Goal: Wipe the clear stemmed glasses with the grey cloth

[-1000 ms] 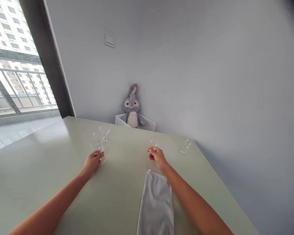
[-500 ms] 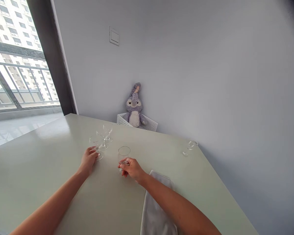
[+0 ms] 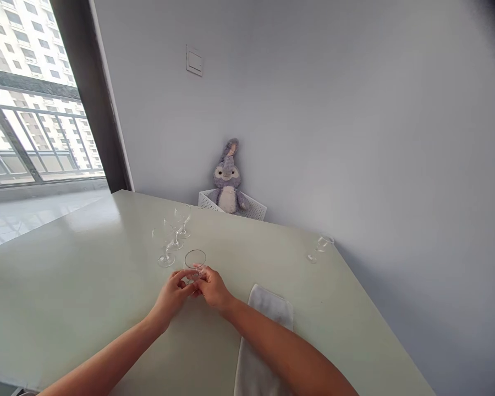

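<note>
Both my hands are at one clear wine glass (image 3: 195,259) in front of me, its rim upward and its lower part hidden by fingers. My right hand (image 3: 213,286) is closed around the lower bowl and stem area from the right. From the left, my left hand (image 3: 176,290) pinches at the same glass, fingertips meeting those of the right. Just beyond, to the left, stand several more clear stemmed glasses in a slanting row, the nearest glass (image 3: 165,254) close to my left hand.
A folded grey cloth (image 3: 271,308) lies partly under my right forearm. Another stemmed glass (image 3: 320,246) is by the table's right edge near the wall. Behind the table (image 3: 86,291), a plush rabbit (image 3: 227,184) sits in a white perforated basket (image 3: 253,209).
My left hand has left the nearest standing glass and come right to the held glass. My right hand has brought that glass slightly left.
</note>
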Available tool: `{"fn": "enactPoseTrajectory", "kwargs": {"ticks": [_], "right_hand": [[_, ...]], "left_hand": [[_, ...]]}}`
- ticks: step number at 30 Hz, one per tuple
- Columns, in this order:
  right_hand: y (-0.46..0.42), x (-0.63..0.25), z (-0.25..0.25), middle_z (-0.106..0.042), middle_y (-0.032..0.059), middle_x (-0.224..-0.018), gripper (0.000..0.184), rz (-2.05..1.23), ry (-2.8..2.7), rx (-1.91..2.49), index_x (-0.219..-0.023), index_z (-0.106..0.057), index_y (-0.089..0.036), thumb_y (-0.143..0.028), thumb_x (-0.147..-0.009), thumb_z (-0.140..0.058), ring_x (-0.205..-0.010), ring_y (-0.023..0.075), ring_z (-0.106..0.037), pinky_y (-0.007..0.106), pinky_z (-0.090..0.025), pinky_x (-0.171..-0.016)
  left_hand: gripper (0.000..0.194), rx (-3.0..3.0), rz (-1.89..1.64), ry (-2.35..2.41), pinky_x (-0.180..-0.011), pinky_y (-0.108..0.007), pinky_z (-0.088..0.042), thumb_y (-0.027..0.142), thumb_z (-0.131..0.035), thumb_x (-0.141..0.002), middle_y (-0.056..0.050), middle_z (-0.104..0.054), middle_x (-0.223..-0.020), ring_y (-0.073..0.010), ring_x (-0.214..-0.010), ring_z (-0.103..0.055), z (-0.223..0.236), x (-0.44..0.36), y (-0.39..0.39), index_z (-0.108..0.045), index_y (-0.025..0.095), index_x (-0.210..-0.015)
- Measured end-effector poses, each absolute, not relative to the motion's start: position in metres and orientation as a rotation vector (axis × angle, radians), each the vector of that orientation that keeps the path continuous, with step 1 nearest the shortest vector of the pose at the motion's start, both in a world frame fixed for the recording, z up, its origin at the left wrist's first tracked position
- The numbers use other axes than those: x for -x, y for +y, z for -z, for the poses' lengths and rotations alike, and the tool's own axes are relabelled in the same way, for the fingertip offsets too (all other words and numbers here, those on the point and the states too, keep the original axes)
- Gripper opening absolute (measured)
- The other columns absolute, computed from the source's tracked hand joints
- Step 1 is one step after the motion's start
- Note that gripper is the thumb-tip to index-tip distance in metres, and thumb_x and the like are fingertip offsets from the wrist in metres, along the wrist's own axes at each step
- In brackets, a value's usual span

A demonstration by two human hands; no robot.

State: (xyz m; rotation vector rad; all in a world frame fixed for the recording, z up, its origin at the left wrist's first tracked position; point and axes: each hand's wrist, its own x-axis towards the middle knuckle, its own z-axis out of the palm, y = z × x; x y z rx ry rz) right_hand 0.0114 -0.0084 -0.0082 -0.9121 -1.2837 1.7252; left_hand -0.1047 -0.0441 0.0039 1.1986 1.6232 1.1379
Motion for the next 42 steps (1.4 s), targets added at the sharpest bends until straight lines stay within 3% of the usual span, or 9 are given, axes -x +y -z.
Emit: {"fn": "enactPoseTrajectory", "kwargs": {"ticks": [5,10,13,16,23,33,42], "right_hand": [[-0.019,-0.047,0.0,-0.055,0.0057,-0.107,0.047,-1.657,-1.341,1.026,-0.111,-0.049,-0.022,-0.018,-0.064,-0.056,-0.057,0.0101,-0.059,0.024,-0.045,-0.048],[-0.009,-0.125,0.008,-0.059,0.0045,-0.091,0.036,-1.291,-1.076,1.187,-0.098,-0.055,-0.018,-0.018,-0.062,-0.054,-0.053,0.0097,-0.057,0.023,-0.045,-0.046],[0.007,-0.19,0.018,-0.059,0.0017,-0.079,0.024,-0.916,-0.75,1.303,-0.083,-0.055,-0.018,-0.02,-0.059,-0.055,-0.049,0.0081,-0.053,0.02,-0.043,-0.043],[0.027,-0.254,0.026,-0.054,-0.0015,-0.074,0.025,-0.718,-0.539,1.364,-0.087,-0.048,-0.019,-0.023,-0.063,-0.052,-0.048,0.0054,-0.049,0.017,-0.041,-0.043],[0.074,-0.329,0.028,-0.051,-0.0044,-0.075,0.044,-0.669,-0.407,1.412,-0.094,-0.044,-0.022,-0.02,-0.055,-0.063,-0.05,0.0076,-0.054,0.02,-0.045,-0.043],[0.1,-0.304,0.031,-0.057,-0.0021,-0.068,0.023,-0.785,-0.549,1.446,-0.075,-0.052,-0.017,-0.019,-0.056,-0.065,-0.045,0.0065,-0.052,0.018,-0.044,-0.039],[0.098,-0.168,0.019,-0.063,0.0026,-0.075,0.023,-1.074,-0.91,1.311,-0.078,-0.058,-0.015,-0.025,-0.059,-0.066,-0.047,0.0087,-0.055,0.02,-0.044,-0.041]], "left_hand": [[0.035,-1.266,-1.065,1.665,-0.05,-0.023,-0.036,0.038,-0.064,-0.057,0.002,-0.045,-0.066,-0.0111,-0.053,-0.042,0.004,0.103,-0.035,-0.068,0.022,-0.088],[0.042,-1.191,-0.99,1.659,-0.044,-0.022,-0.032,0.043,-0.064,-0.057,0.002,-0.05,-0.057,-0.0119,-0.048,-0.045,0.012,0.107,-0.022,-0.065,0.02,-0.093],[0.045,-1.16,-1.045,1.611,-0.045,-0.022,-0.034,0.044,-0.064,-0.057,-0.001,-0.06,-0.065,-0.0127,-0.05,-0.049,0.015,0.116,-0.008,-0.062,0.02,-0.095],[0.042,-1.16,-1.105,1.591,-0.046,-0.022,-0.036,0.043,-0.063,-0.058,-0.005,-0.065,-0.08,-0.013,-0.056,-0.052,0.015,0.125,0.004,-0.061,0.02,-0.094],[0.04,-1.089,-1.24,1.552,-0.047,-0.021,-0.041,0.039,-0.058,-0.063,-0.007,-0.063,-0.099,-0.0122,-0.062,-0.055,0.013,0.128,0.013,-0.058,0.021,-0.099],[0.041,-1.103,-1.303,1.535,-0.058,-0.023,-0.046,0.032,-0.052,-0.068,-0.006,-0.059,-0.108,-0.0152,-0.078,-0.059,0.019,0.128,0.012,-0.056,0.023,-0.107],[0.042,-1.114,-1.304,1.523,-0.057,-0.023,-0.046,0.03,-0.053,-0.066,-0.007,-0.059,-0.109,-0.0158,-0.078,-0.059,0.023,0.129,0.015,-0.056,0.022,-0.106]]}}
